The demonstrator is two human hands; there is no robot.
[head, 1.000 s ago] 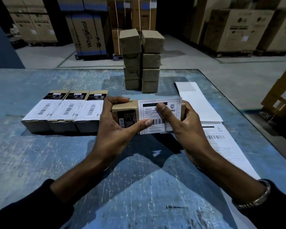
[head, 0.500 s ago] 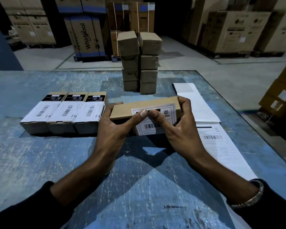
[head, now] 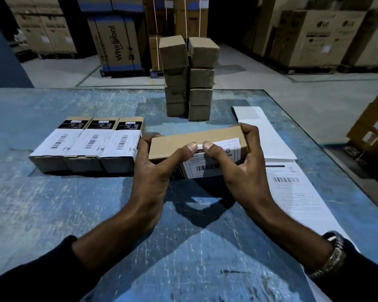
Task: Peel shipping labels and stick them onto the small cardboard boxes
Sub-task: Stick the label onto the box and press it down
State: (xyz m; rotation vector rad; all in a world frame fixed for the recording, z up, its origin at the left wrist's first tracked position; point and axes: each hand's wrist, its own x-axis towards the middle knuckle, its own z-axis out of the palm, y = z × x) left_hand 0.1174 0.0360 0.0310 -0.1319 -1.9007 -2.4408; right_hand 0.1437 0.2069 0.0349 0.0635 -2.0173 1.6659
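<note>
Head view looks down on a scuffed blue surface [head: 52, 203] in a dim warehouse, with large appliance cartons [head: 319, 38] standing on the concrete floor behind. Both hands grasp one small cardboard box [head: 183, 141] above the surface's middle: the left hand [head: 155, 171] at its left end, the right hand [head: 242, 168] at its right end, thumbs pressing the shipping label [head: 214, 162] on its near face. Three labelled boxes [head: 85, 147] lie in a row to the left, two stacks of plain boxes [head: 189, 77] stand beyond, and a label strip [head: 292, 188] lies to the right.
</note>
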